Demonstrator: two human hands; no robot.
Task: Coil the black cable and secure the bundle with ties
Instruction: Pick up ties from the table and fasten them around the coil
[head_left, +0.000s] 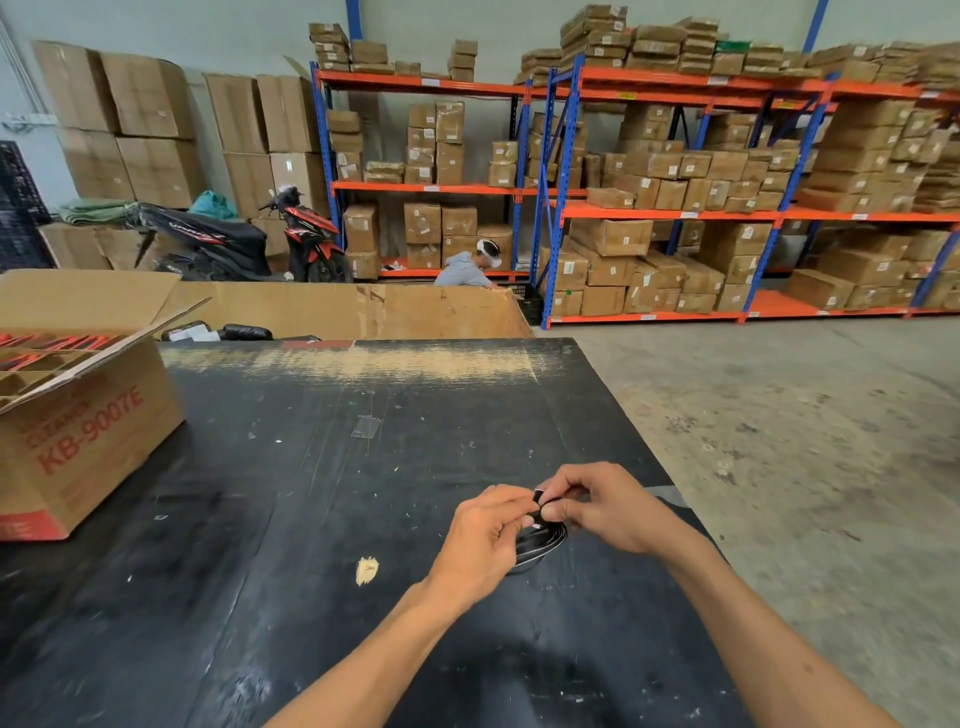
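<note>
Presently, both hands pinch the black cable bundle (537, 543) just above the black table (311, 493): left hand (485, 535) closed on its left end, right hand (602, 506) fingers closed at its top. Its long axis runs lower-left to upper-right. The open cardboard box (78, 431) at left holds red-and-black items in dividers.

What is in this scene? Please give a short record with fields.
place: warehouse with racks of boxes
table: black, scuffed
cable: black, coiled, held just above the table
left hand: grips the coil
right hand: pinches a small black piece at the top of the coil
tie: cannot tell if fastened
carton: open, at the table's left edge
scooter: parked behind
</note>
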